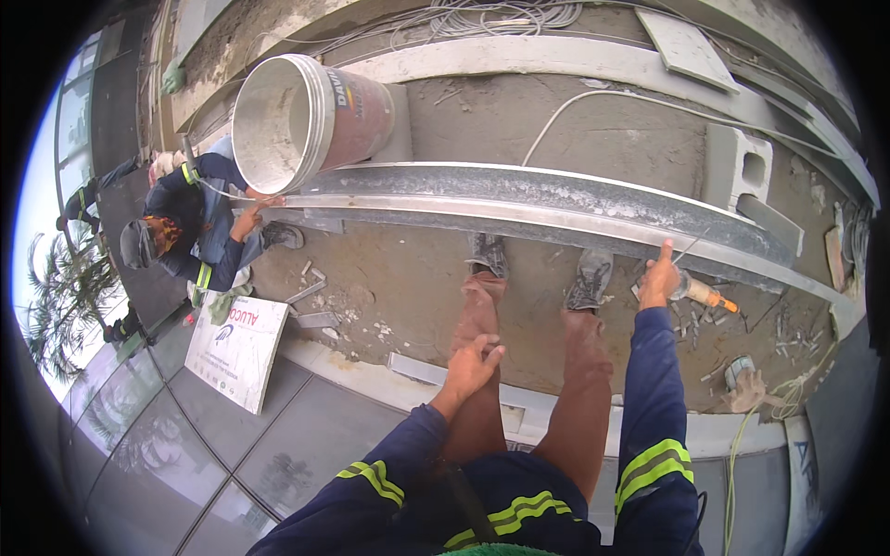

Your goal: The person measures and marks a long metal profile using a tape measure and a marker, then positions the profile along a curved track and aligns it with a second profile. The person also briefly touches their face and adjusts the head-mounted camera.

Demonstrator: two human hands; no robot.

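A long, pale metal bar [519,210] runs from left to right in front of me, along a grey channel-shaped panel [445,188]. My right hand [658,281] is at the bar's near edge toward the right, with one digit laid up against it and the other fingers curled. A thin stick or wire shows just beyond this hand; its kind is unclear. Beside the hand lies a power tool [695,289] with an orange cord end. My left hand [473,371] hangs loosely by my left knee, thumb and forefinger apart, holding nothing visible.
A co-worker [199,218] crouches at the left, hands by the bar's far end. A large bucket [366,111] stands tipped behind the panel. A hollow concrete block [737,167], a white board [236,352], metal offcuts [315,320] and cables [501,17] surround the work area.
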